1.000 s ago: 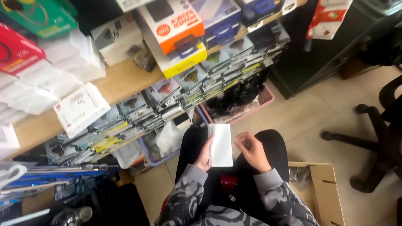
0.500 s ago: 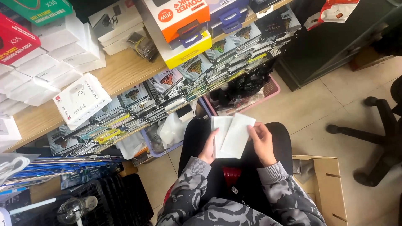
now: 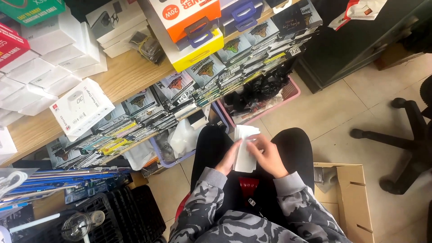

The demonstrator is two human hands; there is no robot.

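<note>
A seated person in a grey camouflage top and black trousers holds a small stack of white sheets [image 3: 245, 150] over their lap. The left hand [image 3: 228, 157] supports the stack from its left edge, fingers pressed flat along the side of it. The right hand [image 3: 268, 155] lies over the right side, its fingers [image 3: 255, 143] curled and pinching the upper part of the sheets — the top corners of the stack fan slightly apart.

Just to the person's right, on the tiled floor, stands an open cardboard box [image 3: 348, 198]. To their left sits a black plastic crate [image 3: 121, 216].

Beyond the knees, a pink basket [image 3: 292, 92] holds dark items, and a clear plastic bag [image 3: 183, 137] hangs beside a lilac tray. Above these runs a wooden surface [image 3: 121, 76] whose front edge is lined with rows of flat packaged goods. On top rest white boxes [image 3: 54, 67] and an orange-and-yellow box [image 3: 189, 27]. Far right — the black base of a wheeled chair [image 3: 400, 139].
</note>
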